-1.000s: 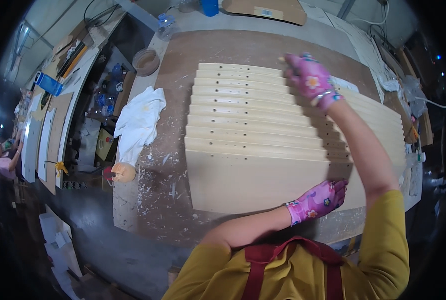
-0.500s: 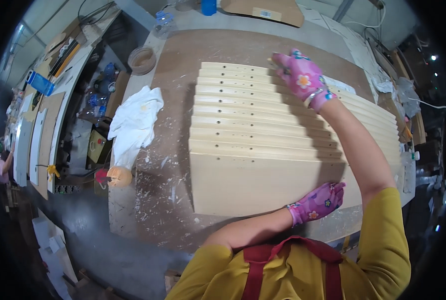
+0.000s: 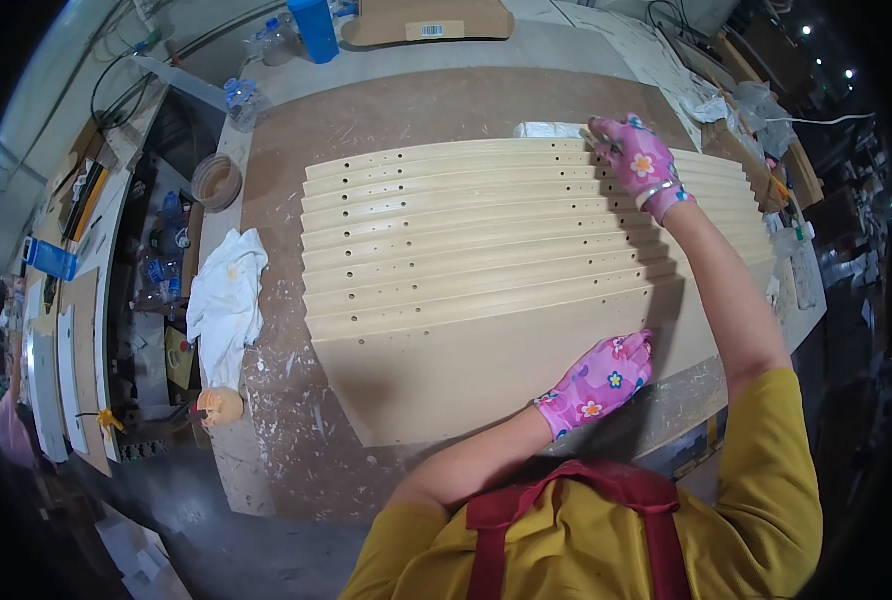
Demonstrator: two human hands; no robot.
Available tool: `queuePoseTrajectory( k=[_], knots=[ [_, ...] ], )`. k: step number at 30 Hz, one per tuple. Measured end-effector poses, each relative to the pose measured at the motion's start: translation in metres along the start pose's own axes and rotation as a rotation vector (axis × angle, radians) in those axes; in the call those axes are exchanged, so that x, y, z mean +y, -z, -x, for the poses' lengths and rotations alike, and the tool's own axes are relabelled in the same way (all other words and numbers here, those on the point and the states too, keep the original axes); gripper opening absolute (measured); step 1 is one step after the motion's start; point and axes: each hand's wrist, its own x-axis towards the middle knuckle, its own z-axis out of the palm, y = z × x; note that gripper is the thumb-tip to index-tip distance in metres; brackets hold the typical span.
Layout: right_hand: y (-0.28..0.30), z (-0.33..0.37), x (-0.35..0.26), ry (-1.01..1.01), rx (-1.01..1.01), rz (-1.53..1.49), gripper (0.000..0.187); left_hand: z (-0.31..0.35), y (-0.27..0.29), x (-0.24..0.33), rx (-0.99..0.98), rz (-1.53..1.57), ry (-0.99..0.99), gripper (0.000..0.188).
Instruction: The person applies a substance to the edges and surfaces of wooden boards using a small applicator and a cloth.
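Overlapping pale wooden boards (image 3: pixel 486 370) lie in stepped rows, with small dark holes near their ends. My left hand (image 3: pixel 606 378), in a pink flowered glove, rests on the nearest board by its front edge. Its fingers lie together along the wood, and nothing shows in them. At the far rows, my right hand (image 3: pixel 638 162) wears a matching glove, its fingers bent together. A small pale bit shows at those fingertips; what it is, I cannot make out.
The boards lie on a paint-spotted brown worktable (image 3: pixel 276 400). To the left are a white cloth (image 3: pixel 228 290), a round tub (image 3: pixel 216 182) and an orange-topped object (image 3: pixel 221 405). Behind stand a plastic bottle (image 3: pixel 244 103), a blue container (image 3: pixel 314 30) and cardboard (image 3: pixel 386 25).
The view has swung, so the boards now appear turned and farther left. Over the boards, my right hand has shifted right toward their far holes. My left hand stays at the front board.
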Motion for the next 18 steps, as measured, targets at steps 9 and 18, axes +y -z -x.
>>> queuePoseTrajectory(
  k=[9,18],
  knots=[
    [-0.022,-0.031,-0.13,-0.008,-0.119,-0.672,0.026,-0.002,0.014,0.002,-0.109,0.055,0.095,0.025],
    [0.023,0.01,0.005,-0.095,0.007,-0.32,0.021,0.006,0.003,-0.003,-0.148,-0.104,0.072,0.038]
  ],
)
